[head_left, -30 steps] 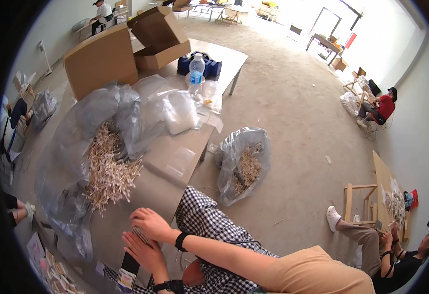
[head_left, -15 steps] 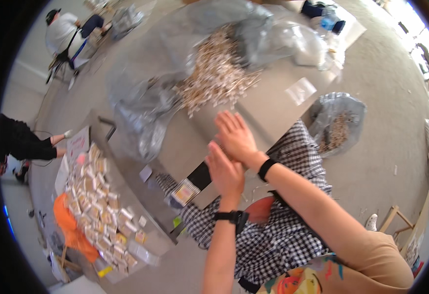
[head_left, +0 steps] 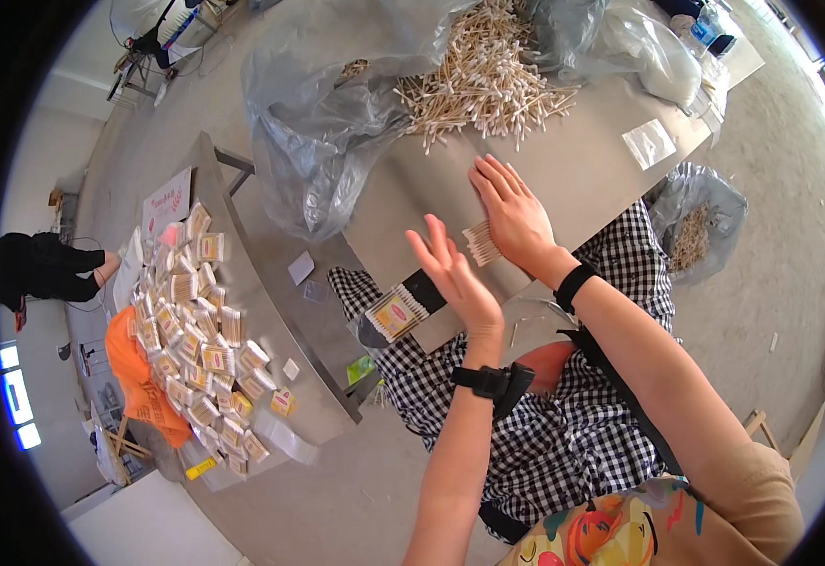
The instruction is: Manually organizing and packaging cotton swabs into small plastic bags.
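Note:
A small row of cotton swabs (head_left: 481, 243) lies on the tabletop between my hands. My right hand (head_left: 518, 219) rests beside it, fingers stretched out and its palm edge against the swabs. To the left of the row my left hand (head_left: 455, 280) is tilted up, its fingers extended and apart, with nothing in it. Close by, a flat pack of cotton swabs (head_left: 395, 312) with a yellow label lies at the near-left table edge, by a black strip (head_left: 424, 291). Beyond my fingers spreads a large heap of loose cotton swabs (head_left: 488, 80).
Grey plastic sheeting (head_left: 323, 141) surrounds the heap. A small clear bag (head_left: 649, 143) lies to the right, above a lined bin (head_left: 700, 226) holding swabs. On the left, a second table (head_left: 313, 406) carries many swab packs (head_left: 216, 358) and an orange bag (head_left: 129, 377). Checkered cloth (head_left: 563, 443) covers my lap.
My hands have moved apart from being close together, showing the row of swabs between them. The head view has shifted, so the heap and the table sit higher and further right.

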A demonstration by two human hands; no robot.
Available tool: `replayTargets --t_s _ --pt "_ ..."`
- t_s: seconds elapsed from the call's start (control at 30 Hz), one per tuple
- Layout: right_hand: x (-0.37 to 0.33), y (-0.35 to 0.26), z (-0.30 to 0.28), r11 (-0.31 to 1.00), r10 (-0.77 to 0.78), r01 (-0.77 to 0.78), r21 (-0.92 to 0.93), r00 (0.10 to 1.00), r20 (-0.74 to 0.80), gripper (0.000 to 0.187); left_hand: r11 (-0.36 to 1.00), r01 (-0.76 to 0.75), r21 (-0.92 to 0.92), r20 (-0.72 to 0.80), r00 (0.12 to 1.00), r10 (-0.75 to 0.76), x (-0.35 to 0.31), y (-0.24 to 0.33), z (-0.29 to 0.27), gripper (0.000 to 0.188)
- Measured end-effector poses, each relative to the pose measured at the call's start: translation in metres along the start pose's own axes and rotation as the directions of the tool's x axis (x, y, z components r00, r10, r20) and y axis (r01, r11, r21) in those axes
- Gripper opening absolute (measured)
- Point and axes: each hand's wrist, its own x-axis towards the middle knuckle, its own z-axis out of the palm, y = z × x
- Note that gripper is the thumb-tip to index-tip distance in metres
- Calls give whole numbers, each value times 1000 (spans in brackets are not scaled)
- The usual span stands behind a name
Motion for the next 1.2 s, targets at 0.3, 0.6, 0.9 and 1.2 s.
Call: replayTargets --t_s 0.3,0.6,0.9,1.2 --pt "0 -3 1 999 12 -11 36 1000 -24 52 948 150 -282 63 988 -138 21 1 11 63" --pt "-1 -8 3 999 53 -53 -13 999 -12 49 974 151 -171 22 989 -149 15 -7 26 62" --pt "0 -8 5 989 -33 34 -147 999 9 50 991 49 -121 -112 992 -62 10 11 7 59" --pt "3 -27 9 997 -35 29 74 996 76 51 930 154 -335 -98 976 -197 11 -2 25 55"
